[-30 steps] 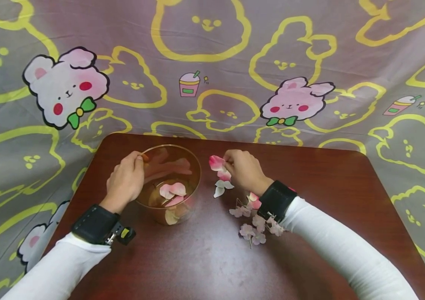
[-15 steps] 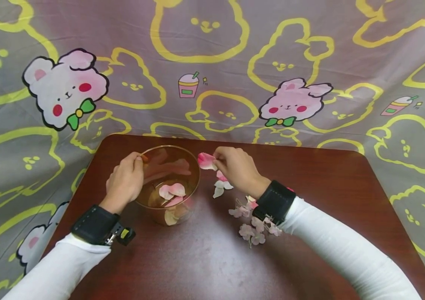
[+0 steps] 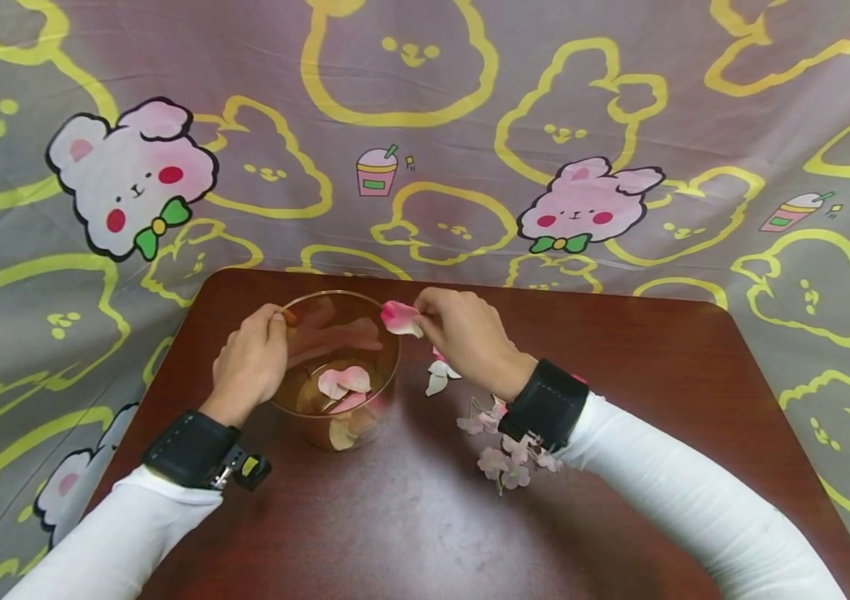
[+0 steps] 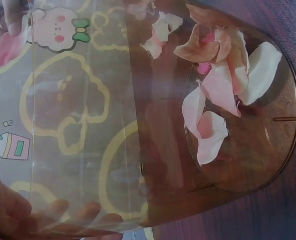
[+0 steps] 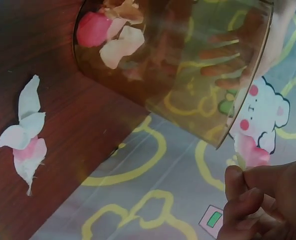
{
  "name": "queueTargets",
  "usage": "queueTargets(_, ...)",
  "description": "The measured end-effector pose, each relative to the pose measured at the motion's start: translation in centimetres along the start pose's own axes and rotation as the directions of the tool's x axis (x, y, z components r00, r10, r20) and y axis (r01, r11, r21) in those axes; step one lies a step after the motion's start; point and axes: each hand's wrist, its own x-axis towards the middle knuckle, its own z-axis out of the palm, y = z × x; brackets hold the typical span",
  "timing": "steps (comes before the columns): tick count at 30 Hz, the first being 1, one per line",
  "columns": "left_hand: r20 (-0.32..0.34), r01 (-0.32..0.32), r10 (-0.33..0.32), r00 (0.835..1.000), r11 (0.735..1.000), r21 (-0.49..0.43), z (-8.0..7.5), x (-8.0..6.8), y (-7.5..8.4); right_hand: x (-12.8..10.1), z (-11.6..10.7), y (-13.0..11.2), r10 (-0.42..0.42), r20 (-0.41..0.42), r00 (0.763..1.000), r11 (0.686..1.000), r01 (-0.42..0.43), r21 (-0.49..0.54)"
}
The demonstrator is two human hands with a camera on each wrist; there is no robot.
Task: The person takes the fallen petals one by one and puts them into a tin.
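A see-through amber bucket (image 3: 337,292) with a gold-coloured rim stands on the left part of the table. My left hand (image 3: 251,354) grips it by the left side of the rim, thumb at the top edge and fingers against the wall. Several pink and cream petals (image 4: 220,87) lie at its bottom. Between thumb and forefinger my right hand (image 3: 470,337) pinches a pink petal (image 3: 400,318) with a pale base. In the head view that petal overlaps the right side of the rim; in the right wrist view the held petal (image 5: 252,150) shows just outside the rim.
Loose white and pink petals (image 5: 30,125) lie on the brown table (image 3: 657,350) right of the bucket. Pale pink blossoms (image 3: 507,467) lie nearer me, partly under the right wrist. A printed cloth (image 3: 425,150) hangs behind the table.
My right hand has moved left with the pink petal, from above the loose petals to the bucket's right rim. The left hand and the bucket have stayed in place.
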Motion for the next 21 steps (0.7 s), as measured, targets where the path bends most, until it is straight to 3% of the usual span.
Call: queueTargets(21, -0.011, -0.008, 0.008, 1.0, 1.0, -0.014, -0.1, -0.1, 0.0, -0.6, 1.9, -2.6, -0.032, 0.09, 0.995, 0.996, 0.04, -0.079)
